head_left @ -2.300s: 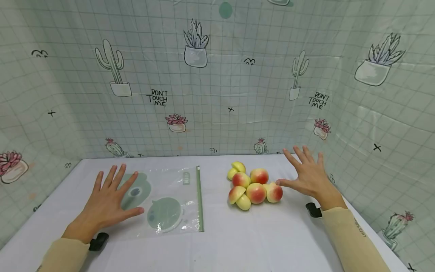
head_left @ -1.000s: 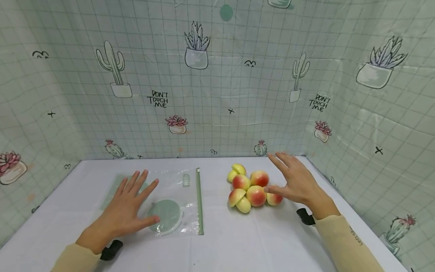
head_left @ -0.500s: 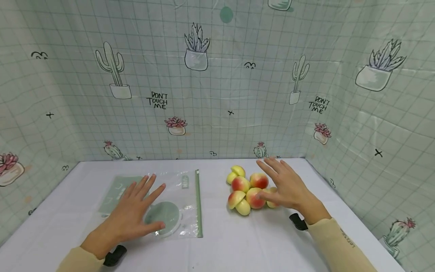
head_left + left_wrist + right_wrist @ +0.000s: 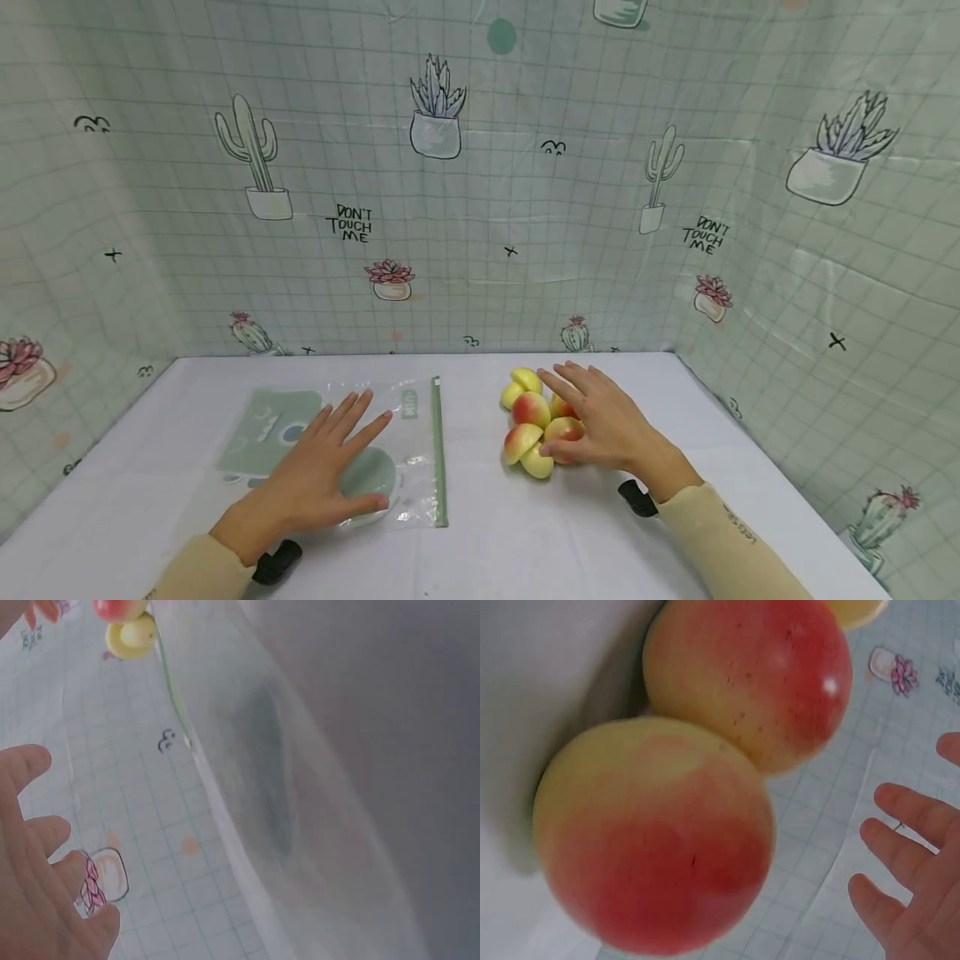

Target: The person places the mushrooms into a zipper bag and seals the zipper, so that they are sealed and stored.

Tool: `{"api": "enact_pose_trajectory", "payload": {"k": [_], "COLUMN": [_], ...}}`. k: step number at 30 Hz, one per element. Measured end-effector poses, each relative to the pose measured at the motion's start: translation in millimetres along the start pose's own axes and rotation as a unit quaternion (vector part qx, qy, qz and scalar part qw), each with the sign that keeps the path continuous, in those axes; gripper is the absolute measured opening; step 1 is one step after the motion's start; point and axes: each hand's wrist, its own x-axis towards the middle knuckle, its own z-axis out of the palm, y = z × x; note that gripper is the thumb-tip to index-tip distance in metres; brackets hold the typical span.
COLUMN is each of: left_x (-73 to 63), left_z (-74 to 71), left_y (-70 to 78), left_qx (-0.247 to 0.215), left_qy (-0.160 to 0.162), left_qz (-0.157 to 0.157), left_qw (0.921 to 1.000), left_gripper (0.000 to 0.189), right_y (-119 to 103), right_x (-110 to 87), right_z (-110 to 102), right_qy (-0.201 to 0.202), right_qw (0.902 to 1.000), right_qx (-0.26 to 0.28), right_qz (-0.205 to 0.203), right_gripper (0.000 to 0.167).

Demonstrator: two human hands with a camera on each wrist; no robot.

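With each grip spread wide and empty, the left hand [image 4: 311, 479] and right hand [image 4: 607, 427] are being held over a clear bag [image 4: 371, 473] lying left of centre on the desk [image 4: 487, 542] and rounded red-yellow pieces [image 4: 530, 410] nearer its far edge, rolling presumably being checked by mutual contact.

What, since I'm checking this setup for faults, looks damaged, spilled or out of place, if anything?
Nothing looks spilled or out of place. The right wrist view shows dark specks on the upper round red-and-yellow fruit-like piece; they look odd against its smooth surface. Whether damage or decoration, I cannot tell.
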Motion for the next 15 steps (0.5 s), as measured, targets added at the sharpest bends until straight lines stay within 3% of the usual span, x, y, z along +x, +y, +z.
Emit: {"api": "enact_pose_trajectory", "payload": {"k": [8,15], "left_x": [15.6,26.7], "left_z": [6.0,12.6], "left_y": [5.6,12.8], "left_qx": [0.0,-0.03], "left_qy": [0.004,-0.028], "left_qz": [0.003,0.006], "left_qw": [1.0,0.9992], "left_gripper": [0.095,0.095], "right_y": [-13,-25], "right_x": [15.5,20.3], "right_z": [8,15], "right_qy": [0.002,-0.019], "right_qw": [0.9996,0.9994], "right_qx": [0.012,0.024], "right_qz": [-0.025,-0.018], "right_gripper": [0.097,0.097]}}
